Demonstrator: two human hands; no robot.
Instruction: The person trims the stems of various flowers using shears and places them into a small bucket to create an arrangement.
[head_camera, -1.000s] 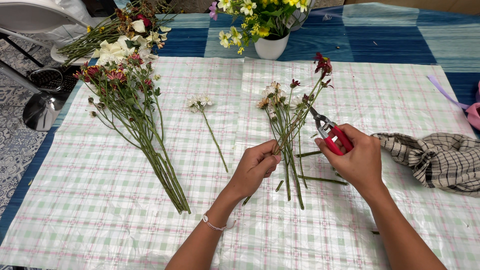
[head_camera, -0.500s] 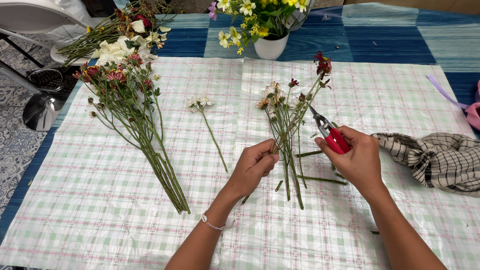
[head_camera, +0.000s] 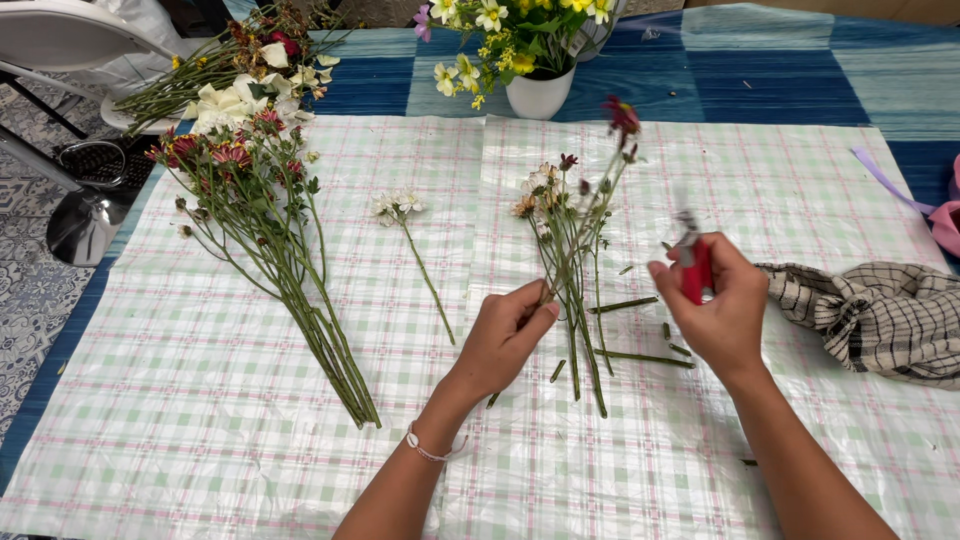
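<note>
Now the left hand (head_camera: 505, 335) is pinching a single long flower stem (head_camera: 578, 235) low down, fingers closed narrowly around it, and lifting its dark red bloom up and away from the checked plastic sheet (head_camera: 200, 440). The right hand (head_camera: 722, 315) is wrapping tight around red-handled pruning shears (head_camera: 693, 262), hovering just right of that stem; the blades are blurring, so I cannot tell whether they are parted. The stem is looking light, thin and springy, the bloom fragile, so gripping the bare lower stalk seems the safe hold. Beneath it, a small bunch of cut flowers (head_camera: 570, 290) is lying on the sheet with trimmed stem pieces (head_camera: 640, 355) scattered beside. A larger bundle (head_camera: 270, 240) is resting well left on the sheet, a checked cloth (head_camera: 880, 315) sitting at its right edge.
</note>
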